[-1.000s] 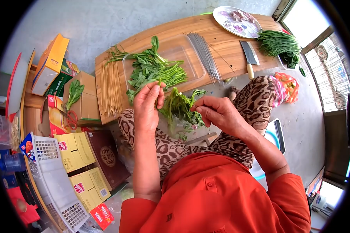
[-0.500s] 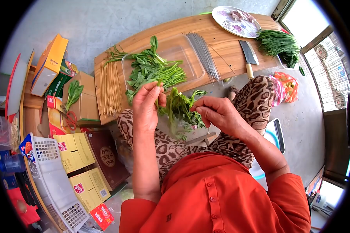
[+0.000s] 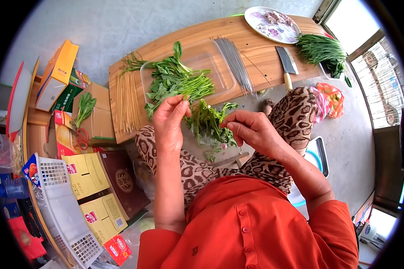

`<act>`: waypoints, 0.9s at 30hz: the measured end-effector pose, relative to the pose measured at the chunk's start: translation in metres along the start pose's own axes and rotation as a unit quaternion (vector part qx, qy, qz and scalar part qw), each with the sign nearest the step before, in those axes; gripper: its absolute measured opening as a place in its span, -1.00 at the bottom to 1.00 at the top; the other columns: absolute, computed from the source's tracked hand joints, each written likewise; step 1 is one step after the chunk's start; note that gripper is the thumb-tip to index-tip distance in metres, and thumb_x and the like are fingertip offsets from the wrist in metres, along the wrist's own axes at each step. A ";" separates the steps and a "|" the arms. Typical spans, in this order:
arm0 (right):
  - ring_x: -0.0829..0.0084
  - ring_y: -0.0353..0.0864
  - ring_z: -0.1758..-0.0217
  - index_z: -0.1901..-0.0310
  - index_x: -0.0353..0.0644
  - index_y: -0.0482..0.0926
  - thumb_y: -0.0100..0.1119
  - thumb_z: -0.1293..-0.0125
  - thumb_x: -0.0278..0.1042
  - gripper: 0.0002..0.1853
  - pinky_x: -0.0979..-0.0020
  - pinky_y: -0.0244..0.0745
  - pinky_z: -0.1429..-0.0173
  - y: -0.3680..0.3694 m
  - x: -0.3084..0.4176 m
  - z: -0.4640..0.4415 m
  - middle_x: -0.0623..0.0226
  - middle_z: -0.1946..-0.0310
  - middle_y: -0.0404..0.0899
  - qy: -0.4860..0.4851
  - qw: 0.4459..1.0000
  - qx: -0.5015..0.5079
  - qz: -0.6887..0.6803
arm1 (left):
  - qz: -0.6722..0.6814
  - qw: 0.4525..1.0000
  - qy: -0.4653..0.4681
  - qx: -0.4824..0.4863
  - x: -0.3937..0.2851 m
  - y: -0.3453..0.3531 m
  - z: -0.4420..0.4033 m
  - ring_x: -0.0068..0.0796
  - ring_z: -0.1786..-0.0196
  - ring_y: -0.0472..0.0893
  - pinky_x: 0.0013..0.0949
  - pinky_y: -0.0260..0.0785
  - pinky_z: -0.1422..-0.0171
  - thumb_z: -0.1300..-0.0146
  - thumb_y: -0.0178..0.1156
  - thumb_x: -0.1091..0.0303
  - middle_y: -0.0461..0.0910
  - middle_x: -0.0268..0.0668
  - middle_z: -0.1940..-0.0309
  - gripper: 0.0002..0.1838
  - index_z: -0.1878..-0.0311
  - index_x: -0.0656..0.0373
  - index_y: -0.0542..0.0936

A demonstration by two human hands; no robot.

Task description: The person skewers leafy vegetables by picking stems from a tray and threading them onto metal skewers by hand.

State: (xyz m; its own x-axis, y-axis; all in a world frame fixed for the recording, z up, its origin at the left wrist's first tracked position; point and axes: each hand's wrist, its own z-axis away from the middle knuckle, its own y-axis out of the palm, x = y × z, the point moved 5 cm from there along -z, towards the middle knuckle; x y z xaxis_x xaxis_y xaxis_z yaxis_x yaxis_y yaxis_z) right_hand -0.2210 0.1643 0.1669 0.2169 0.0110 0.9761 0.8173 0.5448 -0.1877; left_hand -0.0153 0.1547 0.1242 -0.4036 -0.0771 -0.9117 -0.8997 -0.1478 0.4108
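Note:
My left hand [image 3: 169, 123] is closed in a pinch, with a small bit of green stem at its fingertips. My right hand [image 3: 247, 127] is closed too, its fingertips at the edge of a hanging bunch of greens [image 3: 208, 119]; what they pinch is too small to name. Beyond my hands, a clear plastic tray [image 3: 217, 65] holds leafy greens [image 3: 182, 80] with trimmed stems. Wooden skewers [image 3: 127, 103] lie left of the tray, and metal skewers [image 3: 235, 62] lie to its right.
A cleaver [image 3: 287, 65], a plate of meat [image 3: 265, 29] and a heap of long greens [image 3: 321, 50] are at the table's right. Left are a carton [image 3: 101, 110] with red scissors [image 3: 82, 138], yellow boxes [image 3: 85, 175] and a white basket [image 3: 67, 201]. Bags [image 3: 332, 101] sit at right.
The green piece at my left fingertips shows less than before, and the fingers have shifted slightly. My right hand stays nearly in place beside the bunch.

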 end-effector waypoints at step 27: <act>0.64 0.45 0.58 0.16 -0.32 0.59 0.03 -0.38 -0.40 -0.81 0.50 0.35 0.45 -0.013 -0.006 -0.002 0.41 0.67 0.45 -0.014 1.000 -0.023 -0.002 | -0.141 0.986 0.087 0.023 0.001 0.025 0.001 -0.62 0.12 0.52 -0.55 0.39 0.00 -0.27 0.19 0.53 0.58 -0.35 0.13 -0.83 0.08 0.33 0.62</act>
State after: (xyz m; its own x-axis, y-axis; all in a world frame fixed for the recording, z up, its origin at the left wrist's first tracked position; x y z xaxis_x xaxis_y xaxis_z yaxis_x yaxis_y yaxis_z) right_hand -0.2321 0.1552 0.1636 0.1996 0.0331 0.9793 0.8413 0.5066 -0.1886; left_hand -0.0381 0.1515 0.1332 -0.1060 -0.2078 -0.9724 -0.9803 -0.1421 0.1372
